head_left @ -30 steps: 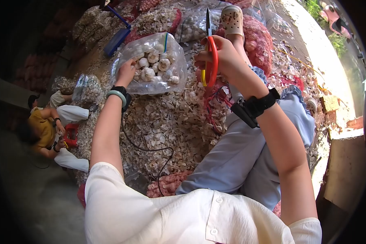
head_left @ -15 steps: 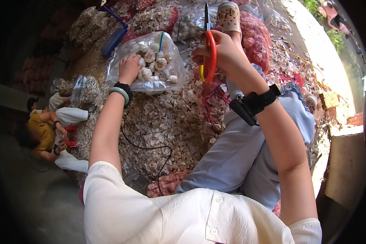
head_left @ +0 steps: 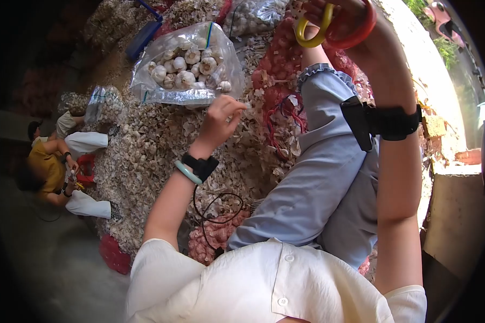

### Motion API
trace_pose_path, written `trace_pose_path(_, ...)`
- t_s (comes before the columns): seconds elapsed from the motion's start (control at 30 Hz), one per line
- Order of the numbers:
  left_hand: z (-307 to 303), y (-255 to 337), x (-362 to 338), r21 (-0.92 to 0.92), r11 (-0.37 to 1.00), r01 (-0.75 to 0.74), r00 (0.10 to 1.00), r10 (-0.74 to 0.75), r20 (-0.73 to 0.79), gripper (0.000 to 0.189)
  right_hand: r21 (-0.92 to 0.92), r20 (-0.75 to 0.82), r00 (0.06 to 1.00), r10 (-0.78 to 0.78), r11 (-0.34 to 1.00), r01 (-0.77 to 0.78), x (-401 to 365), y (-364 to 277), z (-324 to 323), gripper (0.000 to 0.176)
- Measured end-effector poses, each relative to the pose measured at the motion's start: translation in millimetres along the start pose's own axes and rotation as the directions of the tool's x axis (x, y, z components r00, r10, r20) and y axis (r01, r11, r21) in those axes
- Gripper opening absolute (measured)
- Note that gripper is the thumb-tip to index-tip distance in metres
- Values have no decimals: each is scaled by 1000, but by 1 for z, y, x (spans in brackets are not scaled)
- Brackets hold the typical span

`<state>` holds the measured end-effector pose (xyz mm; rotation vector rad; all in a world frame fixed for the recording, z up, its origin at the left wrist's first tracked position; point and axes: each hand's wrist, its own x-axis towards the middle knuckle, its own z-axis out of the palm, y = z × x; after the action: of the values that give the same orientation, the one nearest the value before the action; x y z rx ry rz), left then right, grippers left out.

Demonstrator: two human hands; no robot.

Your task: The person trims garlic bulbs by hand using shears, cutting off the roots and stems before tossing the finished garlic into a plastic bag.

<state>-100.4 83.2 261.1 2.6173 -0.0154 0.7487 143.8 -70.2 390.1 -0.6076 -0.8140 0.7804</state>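
My right hand is closed around the scissors at the top edge of the view. Their red and yellow handles show, but the blades are out of sight. My left hand is just below the clear plastic bag, over the loose skins. Its fingers are curled together, with a tiny pale bit at the tips that I cannot make out. Whole white garlic bulbs fill the middle of the bag.
Garlic skins cover the ground. A pink mesh sack and red strings lie by my leg. A blue tool rests beyond the bag. A co-worker in a yellow shirt sits at left. A black cable runs from my left wrist.
My left hand has come off the bulbs in the bag and moved down and right. My right hand has moved up and right with the scissors, whose blades have left the view.
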Motion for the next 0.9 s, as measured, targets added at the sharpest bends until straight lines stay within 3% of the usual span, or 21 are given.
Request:
trace_pose_path(0.13, 87, -12, -45, -146, 974, 172, 976, -149, 158, 16, 323, -111, 992, 63, 946, -24, -14, -22, 49, 32)
trace_pose_path(0.2, 125, -12, -55, -259, 897, 357, 905, -264, 333, 17, 466, -165, 980, 112, 885, -23, -55, -84, -25, 29)
trace_pose_path(0.23, 141, -12, -57, -272, 893, 360, 904, -261, 339, 17, 534, -190, 972, 136, 846, -14, -93, -155, -133, 27)
trace_pose_path(0.27, 156, -14, -55, -300, 878, 373, 894, -254, 369, 19, 598, -212, 964, 160, 802, -1, -85, -145, -92, 26)
trace_pose_path(0.33, 186, -24, -53, -335, 861, 383, 885, -239, 400, 21, 350, 109, 993, 36, 934, -72, -104, -147, -83, 31)
trace_pose_path(0.37, 202, -32, -53, -211, 905, 369, 877, -264, 401, 25, 370, -114, 993, 28, 929, 16, -119, -154, -63, 35)
trace_pose_path(0.4, 219, -38, -53, -84, 934, 348, 871, -289, 398, 29, 362, -120, 992, 29, 932, 17, -132, -166, -69, 35)
trace_pose_path(0.43, 233, -43, -52, 319, 871, 374, 736, -488, 470, 36, 407, -256, 966, 44, 911, 66, -148, -183, -86, 34)
trace_pose_path(0.47, 244, -53, -49, 309, 876, 370, 739, -479, 474, 36, 442, -388, 920, 63, 888, 125, -157, -193, -96, 34)
trace_pose_path(0.53, 252, -79, -42, 499, 645, 579, 455, -763, 459, 39, 421, -399, 915, 60, 899, 124, -163, -189, -85, 34)
trace_pose_path(0.6, 247, -106, -32, 481, 606, 633, 388, -786, 480, 38, 392, -406, 912, 56, 912, 119, -177, -190, -79, 33)
trace_pose_path(0.73, 238, -125, -19, 432, 554, 712, 421, -829, 370, 38, 349, -410, 911, 48, 931, 108, -193, -191, -79, 33)
trace_pose_path(0.87, 238, -138, -8, 231, 513, 826, 436, -843, 314, 35, 318, -404, 914, 43, 943, 97, -210, -201, -100, 32)
trace_pose_path(0.9, 241, -141, -6, 208, 540, 815, 486, -834, 263, 34, 310, -403, 914, 42, 946, 93, -199, -189, -91, 32)
